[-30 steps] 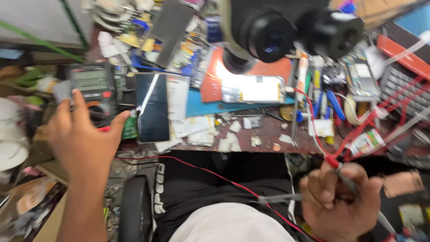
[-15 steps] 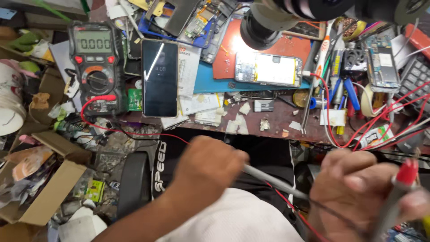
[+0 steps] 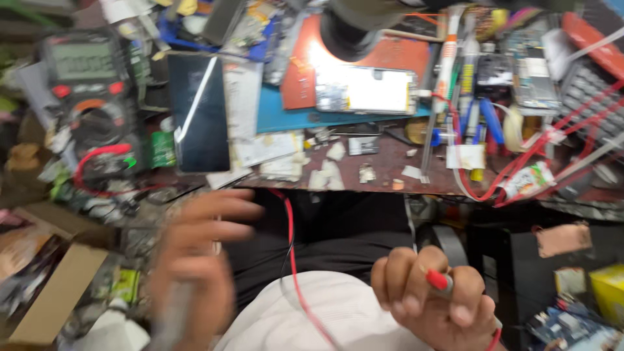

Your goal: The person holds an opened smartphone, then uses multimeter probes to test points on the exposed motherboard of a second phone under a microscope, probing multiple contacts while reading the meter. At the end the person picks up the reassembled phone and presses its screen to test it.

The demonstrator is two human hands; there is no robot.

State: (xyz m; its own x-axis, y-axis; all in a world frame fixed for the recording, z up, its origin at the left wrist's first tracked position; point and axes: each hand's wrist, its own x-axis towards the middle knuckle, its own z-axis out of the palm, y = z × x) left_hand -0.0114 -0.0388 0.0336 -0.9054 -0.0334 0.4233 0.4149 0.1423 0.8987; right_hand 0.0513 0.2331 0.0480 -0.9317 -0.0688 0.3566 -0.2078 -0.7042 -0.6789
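Observation:
My right hand (image 3: 435, 302) is low in the view, over my lap, and is closed around a red-tipped test probe (image 3: 439, 279). A red lead (image 3: 292, 260) runs from the desk edge down across my white shirt. My left hand (image 3: 195, 266) is motion-blurred at lower left, and a grey probe-like stick (image 3: 172, 318) appears gripped in it. A dark multimeter (image 3: 84, 84) with red leads lies at the far left of the desk. Beside it lies a black phone (image 3: 198, 117). An opened phone (image 3: 367, 90) lies lit under the microscope head (image 3: 357, 26).
The desk edge (image 3: 390, 185) is littered with paper scraps and small parts. Pens, tweezers and red wires (image 3: 468, 97) crowd the right side, next to a grey keypad (image 3: 591, 91). A cardboard box (image 3: 52, 292) sits at lower left and a yellow box (image 3: 608, 289) at lower right.
My left hand came off the multimeter, swung to my lap and then back to the left with the grey probe. My right hand lowered, keeping the red probe.

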